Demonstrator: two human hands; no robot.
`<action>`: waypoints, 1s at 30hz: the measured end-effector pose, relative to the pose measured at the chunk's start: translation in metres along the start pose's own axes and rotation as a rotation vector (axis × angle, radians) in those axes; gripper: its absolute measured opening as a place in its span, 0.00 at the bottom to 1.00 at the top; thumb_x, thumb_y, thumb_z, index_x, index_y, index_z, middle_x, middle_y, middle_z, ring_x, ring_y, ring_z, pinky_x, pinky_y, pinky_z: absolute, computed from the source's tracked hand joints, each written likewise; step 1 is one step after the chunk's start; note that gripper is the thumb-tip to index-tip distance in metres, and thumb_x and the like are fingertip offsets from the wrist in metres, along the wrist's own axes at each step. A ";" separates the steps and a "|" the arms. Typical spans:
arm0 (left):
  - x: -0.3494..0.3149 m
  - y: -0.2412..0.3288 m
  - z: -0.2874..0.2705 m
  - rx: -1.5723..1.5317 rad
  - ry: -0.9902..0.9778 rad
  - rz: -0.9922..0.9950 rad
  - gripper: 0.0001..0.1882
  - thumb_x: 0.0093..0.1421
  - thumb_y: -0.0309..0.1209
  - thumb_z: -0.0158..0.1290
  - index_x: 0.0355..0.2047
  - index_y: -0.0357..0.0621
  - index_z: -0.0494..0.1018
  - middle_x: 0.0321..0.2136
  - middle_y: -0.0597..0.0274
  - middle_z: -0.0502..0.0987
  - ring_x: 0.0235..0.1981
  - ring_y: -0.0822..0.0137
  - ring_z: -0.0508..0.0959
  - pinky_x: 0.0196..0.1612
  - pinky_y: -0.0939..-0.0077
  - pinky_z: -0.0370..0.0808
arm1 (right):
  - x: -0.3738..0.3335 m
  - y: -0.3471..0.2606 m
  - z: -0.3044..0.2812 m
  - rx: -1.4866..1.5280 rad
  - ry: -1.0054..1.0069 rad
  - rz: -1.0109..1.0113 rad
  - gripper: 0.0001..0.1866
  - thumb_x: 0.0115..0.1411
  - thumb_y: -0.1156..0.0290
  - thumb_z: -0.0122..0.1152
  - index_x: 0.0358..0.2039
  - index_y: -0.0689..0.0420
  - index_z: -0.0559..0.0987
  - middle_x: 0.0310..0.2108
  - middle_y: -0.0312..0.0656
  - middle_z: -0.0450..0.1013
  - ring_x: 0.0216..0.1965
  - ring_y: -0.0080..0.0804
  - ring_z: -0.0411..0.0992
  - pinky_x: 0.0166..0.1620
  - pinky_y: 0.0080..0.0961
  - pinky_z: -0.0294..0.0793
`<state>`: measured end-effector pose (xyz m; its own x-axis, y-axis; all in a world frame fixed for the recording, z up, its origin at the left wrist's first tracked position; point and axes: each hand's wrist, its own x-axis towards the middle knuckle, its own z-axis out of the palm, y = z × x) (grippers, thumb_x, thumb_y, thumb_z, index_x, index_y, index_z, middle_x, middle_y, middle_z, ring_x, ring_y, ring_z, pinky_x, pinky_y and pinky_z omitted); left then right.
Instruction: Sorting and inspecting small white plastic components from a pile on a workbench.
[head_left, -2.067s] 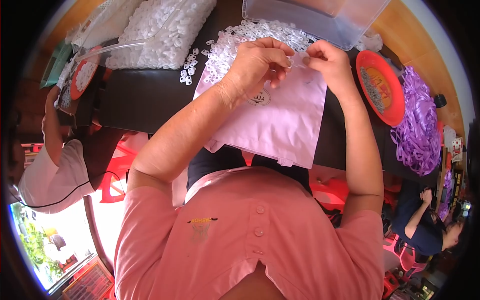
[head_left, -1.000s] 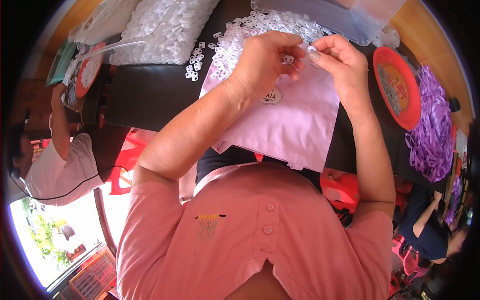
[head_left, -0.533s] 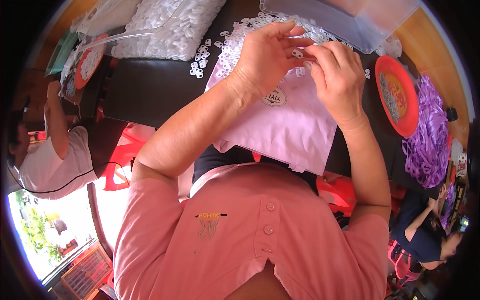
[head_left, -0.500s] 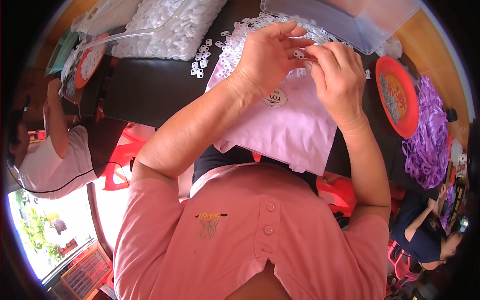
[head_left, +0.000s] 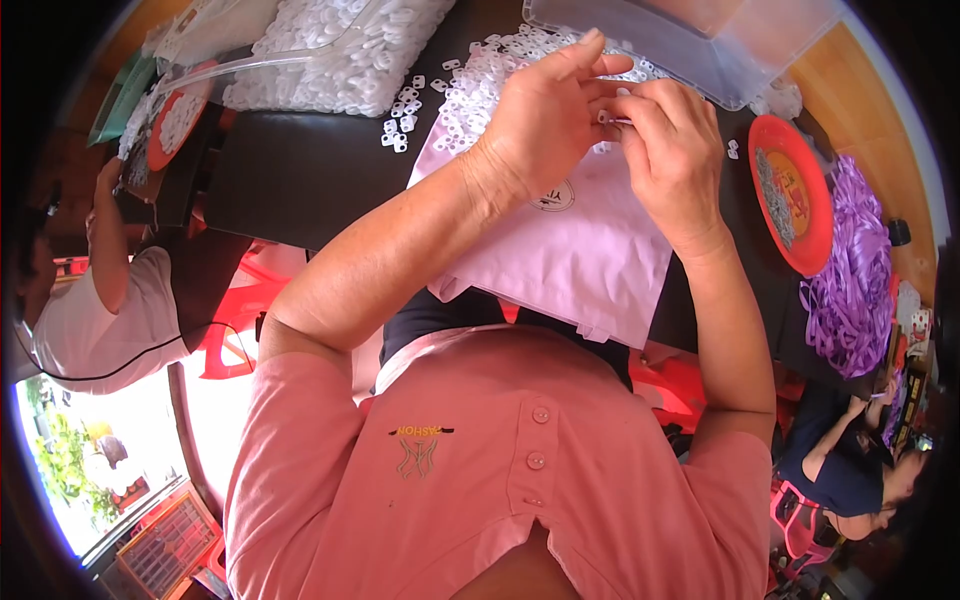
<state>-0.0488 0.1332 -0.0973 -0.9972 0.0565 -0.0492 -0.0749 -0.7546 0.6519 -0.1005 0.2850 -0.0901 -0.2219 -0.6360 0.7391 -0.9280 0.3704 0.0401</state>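
Over the dark table my two hands meet above a pink cloth (head_left: pixel 570 265). My left hand (head_left: pixel 540 125), palm turned up with its thumb raised, pinches a small white plastic piece (head_left: pixel 603 117) between its fingers. Close against it, my right hand (head_left: pixel 675 165) has thumb and forefinger pressed together at a thin, small part beside the piece; its kind is too small to make out. Behind my hands a heap of white plastic pieces (head_left: pixel 478 95) lies on the cloth and table.
A bag of white pieces (head_left: pixel 310 70) lies at the back left, a clear plastic bin (head_left: pixel 700 50) at the back right. On the right are a red plate (head_left: pixel 815 190) with small metal parts and purple ribbons (head_left: pixel 850 300). Other people sit left and right.
My right fingers have closed in on the white piece, and a thin part now shows between the hands. Both hands have shifted only slightly.
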 end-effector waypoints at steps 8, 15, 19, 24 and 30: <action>-0.003 0.002 0.005 -0.040 -0.064 -0.012 0.37 0.61 0.59 0.48 0.52 0.34 0.65 0.45 0.51 0.71 0.42 0.62 0.71 0.46 0.69 0.66 | -0.001 0.000 -0.001 0.057 0.026 0.003 0.09 0.45 0.79 0.62 0.30 0.55 0.76 0.31 0.35 0.69 0.39 0.34 0.71 0.42 0.33 0.66; 0.000 0.000 0.001 -0.043 -0.052 -0.038 0.34 0.65 0.54 0.43 0.54 0.33 0.64 0.47 0.50 0.71 0.46 0.59 0.71 0.50 0.66 0.67 | -0.004 0.005 -0.003 0.255 0.021 0.135 0.08 0.44 0.80 0.62 0.27 0.56 0.75 0.28 0.36 0.69 0.34 0.36 0.71 0.40 0.33 0.68; -0.001 0.001 0.000 0.060 0.004 -0.034 0.24 0.65 0.45 0.49 0.48 0.33 0.69 0.44 0.51 0.73 0.42 0.60 0.75 0.44 0.69 0.72 | -0.008 0.013 -0.004 0.676 0.030 0.485 0.05 0.49 0.79 0.63 0.27 0.59 0.76 0.27 0.37 0.71 0.31 0.29 0.72 0.37 0.23 0.69; -0.004 -0.005 0.004 0.463 0.099 0.103 0.13 0.61 0.29 0.55 0.42 0.32 0.73 0.36 0.52 0.78 0.32 0.63 0.79 0.35 0.74 0.75 | -0.005 0.013 -0.013 1.023 0.041 0.919 0.04 0.55 0.76 0.63 0.32 0.60 0.79 0.28 0.32 0.74 0.32 0.19 0.70 0.37 0.18 0.68; -0.007 -0.006 0.007 0.559 0.122 0.135 0.07 0.58 0.24 0.58 0.35 0.33 0.75 0.28 0.55 0.80 0.24 0.67 0.79 0.28 0.78 0.73 | -0.003 0.008 -0.015 1.123 0.017 0.980 0.06 0.55 0.73 0.64 0.32 0.61 0.79 0.28 0.32 0.74 0.32 0.18 0.69 0.39 0.17 0.66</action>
<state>-0.0415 0.1421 -0.0953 -0.9932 -0.1167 -0.0032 0.0309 -0.2889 0.9569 -0.1023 0.3004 -0.0821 -0.8821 -0.4383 0.1727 -0.1576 -0.0710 -0.9849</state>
